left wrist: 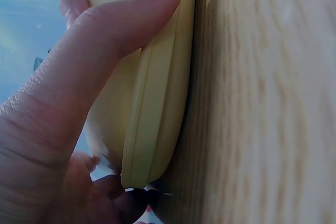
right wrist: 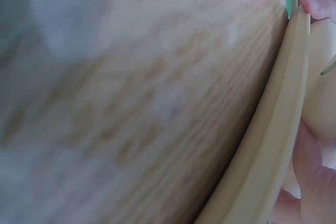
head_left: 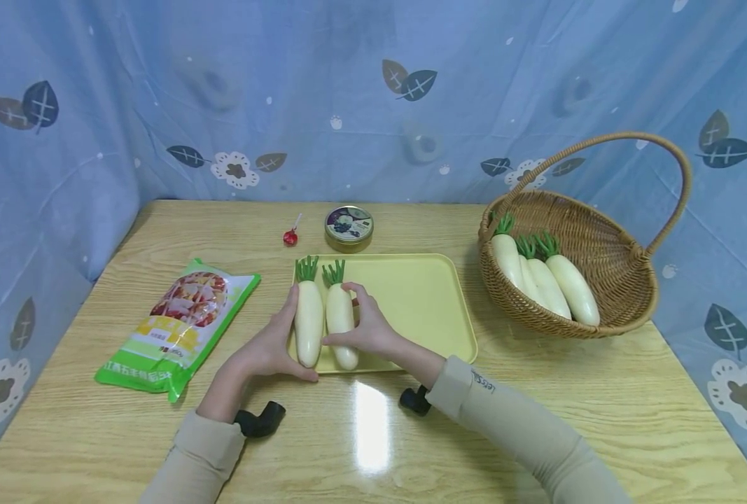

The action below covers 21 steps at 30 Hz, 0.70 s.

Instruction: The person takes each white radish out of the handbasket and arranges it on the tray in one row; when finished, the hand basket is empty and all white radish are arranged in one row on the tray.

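Right hand (head_left: 374,330) pinches a white, green-topped radish (head_left: 339,313) — left hand (head_left: 269,351), fingers (head_left: 287,311) outstretched, touches the yellow rectangular tray (head_left: 423,301).

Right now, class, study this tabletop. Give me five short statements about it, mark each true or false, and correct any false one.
1. Two white radishes lie on the yellow tray. True.
2. The wicker basket is empty. False: it holds more white radishes.
3. The right hand grips one of the radishes on the tray. True.
4. The round tin stands left of the lollipop in the head view. False: it stands to the right.
5. The green-and-white packet lies left of the tray in that view. True.
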### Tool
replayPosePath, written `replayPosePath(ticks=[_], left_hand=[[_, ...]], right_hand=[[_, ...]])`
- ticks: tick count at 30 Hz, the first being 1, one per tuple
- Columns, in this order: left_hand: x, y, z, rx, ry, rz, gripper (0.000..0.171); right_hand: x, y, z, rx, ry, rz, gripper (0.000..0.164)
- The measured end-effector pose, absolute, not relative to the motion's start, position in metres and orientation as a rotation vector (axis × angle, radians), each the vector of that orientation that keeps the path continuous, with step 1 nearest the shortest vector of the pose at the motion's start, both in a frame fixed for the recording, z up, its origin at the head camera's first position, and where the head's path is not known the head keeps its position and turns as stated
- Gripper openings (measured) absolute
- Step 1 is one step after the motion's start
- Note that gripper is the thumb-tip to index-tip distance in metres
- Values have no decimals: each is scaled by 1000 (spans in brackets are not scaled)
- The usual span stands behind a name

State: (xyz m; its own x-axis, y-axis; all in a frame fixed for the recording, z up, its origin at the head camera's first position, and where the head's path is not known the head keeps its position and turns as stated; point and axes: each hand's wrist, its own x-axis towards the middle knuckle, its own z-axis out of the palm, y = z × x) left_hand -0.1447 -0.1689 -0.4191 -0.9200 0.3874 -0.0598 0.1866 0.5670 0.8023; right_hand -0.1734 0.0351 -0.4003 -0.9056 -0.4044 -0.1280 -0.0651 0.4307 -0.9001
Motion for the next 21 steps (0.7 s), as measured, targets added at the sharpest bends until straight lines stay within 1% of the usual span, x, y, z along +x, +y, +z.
replayPosePath(ticks=[8,21], left_hand=[[-144,-169,-420,472,2568,1274,150],[-146,-169,-420,470,2574,1255,150]], right_hand=[[-172,32,-394,-417,2388,-1379,98],[-176,35,-386,-440,2245,-1418,102]])
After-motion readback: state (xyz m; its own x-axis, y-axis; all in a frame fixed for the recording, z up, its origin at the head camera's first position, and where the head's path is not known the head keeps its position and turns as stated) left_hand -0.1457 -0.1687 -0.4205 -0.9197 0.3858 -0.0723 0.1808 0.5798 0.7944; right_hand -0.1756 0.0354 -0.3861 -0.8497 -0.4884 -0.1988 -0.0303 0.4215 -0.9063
